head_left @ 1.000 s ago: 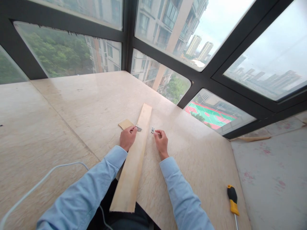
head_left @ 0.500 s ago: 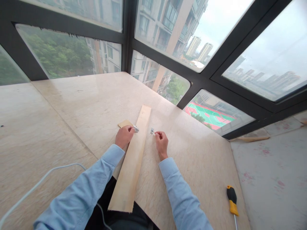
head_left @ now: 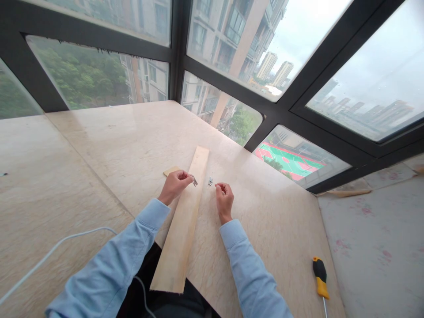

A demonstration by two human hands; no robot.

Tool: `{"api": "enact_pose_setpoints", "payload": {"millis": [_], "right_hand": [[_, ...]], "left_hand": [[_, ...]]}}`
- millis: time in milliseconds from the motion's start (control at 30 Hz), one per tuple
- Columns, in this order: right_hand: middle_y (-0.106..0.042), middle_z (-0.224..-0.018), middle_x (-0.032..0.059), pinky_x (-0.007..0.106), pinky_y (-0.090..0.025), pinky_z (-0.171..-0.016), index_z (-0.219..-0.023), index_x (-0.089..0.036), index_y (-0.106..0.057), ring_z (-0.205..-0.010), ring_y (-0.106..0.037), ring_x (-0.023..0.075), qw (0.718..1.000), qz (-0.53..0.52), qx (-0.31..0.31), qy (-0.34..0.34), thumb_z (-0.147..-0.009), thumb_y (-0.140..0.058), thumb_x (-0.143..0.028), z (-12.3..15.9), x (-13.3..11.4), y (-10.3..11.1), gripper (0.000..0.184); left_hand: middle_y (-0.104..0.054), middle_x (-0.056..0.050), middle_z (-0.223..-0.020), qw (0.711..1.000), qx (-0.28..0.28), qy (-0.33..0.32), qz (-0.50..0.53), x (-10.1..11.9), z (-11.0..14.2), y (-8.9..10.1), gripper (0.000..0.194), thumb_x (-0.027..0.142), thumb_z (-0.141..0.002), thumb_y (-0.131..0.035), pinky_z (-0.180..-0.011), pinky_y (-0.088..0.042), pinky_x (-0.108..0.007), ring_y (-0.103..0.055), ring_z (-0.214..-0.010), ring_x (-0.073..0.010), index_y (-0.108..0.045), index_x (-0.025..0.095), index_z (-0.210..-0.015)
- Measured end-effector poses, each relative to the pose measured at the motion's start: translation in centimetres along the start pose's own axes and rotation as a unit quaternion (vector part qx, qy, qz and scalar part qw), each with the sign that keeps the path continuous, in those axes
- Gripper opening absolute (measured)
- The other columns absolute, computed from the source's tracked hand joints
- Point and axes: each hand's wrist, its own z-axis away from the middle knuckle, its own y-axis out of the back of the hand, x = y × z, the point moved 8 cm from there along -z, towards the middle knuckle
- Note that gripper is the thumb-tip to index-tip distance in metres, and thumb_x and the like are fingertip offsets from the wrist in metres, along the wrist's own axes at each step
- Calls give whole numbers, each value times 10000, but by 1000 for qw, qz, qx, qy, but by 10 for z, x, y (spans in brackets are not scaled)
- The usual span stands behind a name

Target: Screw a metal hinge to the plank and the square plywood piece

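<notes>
Between the thumb and fingers of my left hand [head_left: 174, 184] is a small, shiny metal bracket [head_left: 194, 181], held tilted over a long pale wooden board [head_left: 179, 238]. A small flat piece of wood [head_left: 169, 170] lies just behind that hand, partly covered by it. To the right of the board rests a little pile of metal screws [head_left: 210, 181]. Beside the pile, my right hand [head_left: 225, 202] is closed in a pinch. Whatever its fingertips hold is too small to make out.
A screwdriver with a black and yellow handle [head_left: 320, 278] lies at the lower right of the stone-like surface [head_left: 265, 229]. A white cable [head_left: 62, 240] crosses the left side. Dark window frames [head_left: 177, 57] and a papered wall [head_left: 374, 247] bound the surface.
My left hand has lifted slightly and moved a little right, tipping the metal bracket from nearly flat to a steeper angle. My right hand has hardly moved.
</notes>
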Motion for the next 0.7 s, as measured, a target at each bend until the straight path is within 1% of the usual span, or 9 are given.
{"api": "enact_pose_setpoints", "payload": {"millis": [67,100,200,300,433,567,633,700], "right_hand": [[-663,-889,56,318,-474,-832,-873,-192,-607,-872,-611,186,999,26,-8,40,-861,-493,-303,6,-8,0,160],[-661,-888,57,318,-474,-827,-875,-192,-610,-865,-605,184,997,40,-15,60,-868,-493,-300,10,-13,0,160],[-658,-872,62,315,-480,-791,-871,-181,-622,-838,-598,181,993,53,-27,103,-874,-508,-275,21,-22,1,148],[-660,-864,62,305,-489,-749,-872,-169,-630,-812,-603,175,993,39,-25,111,-875,-524,-254,30,-25,5,136],[-663,-871,60,303,-498,-733,-892,-167,-632,-797,-608,168,993,26,-35,109,-881,-539,-267,37,-29,7,137],[-662,-912,62,302,-505,-734,-938,-177,-627,-837,-608,172,987,20,-78,142,-871,-576,-286,44,-40,1,138],[-664,-931,64,300,-507,-724,-973,-183,-624,-850,-608,177,983,24,-96,153,-851,-615,-312,46,-42,-2,178],[-669,-927,66,296,-505,-707,-1004,-181,-627,-824,-609,176,983,32,-101,151,-839,-635,-333,47,-41,-3,224]], "left_hand": [[-713,-115,-906,996,-35,35,70,-2,3,-11,269,375,-627,-698,-582,-472,-258,-652,-795,-205,-588,130,-646],[-712,-119,-916,993,-52,48,93,-3,5,-16,284,379,-629,-712,-593,-490,-260,-660,-807,-209,-583,128,-658],[-701,-87,-801,983,-94,75,137,-7,11,-28,329,393,-634,-751,-600,-519,-264,-674,-739,-191,-572,125,-696],[-696,-70,-752,975,-122,97,159,-11,15,-37,364,402,-626,-783,-619,-534,-262,-678,-710,-175,-579,121,-733],[-703,-76,-760,969,-143,103,174,-11,20,-44,405,425,-617,-805,-672,-554,-281,-685,-735,-176,-579,117,-751],[-702,-67,-766,969,-146,100,174,-10,25,-49,447,440,-597,-822,-696,-567,-310,-690,-732,-183,-572,118,-779],[-701,-65,-768,969,-154,98,169,-11,26,-53,453,444,-598,-822,-690,-569,-311,-690,-733,-185,-574,116,-788],[-695,-57,-758,969,-164,93,162,-11,28,-57,446,436,-601,-822,-690,-570,-311,-687,-734,-183,-584,112,-794]]}}
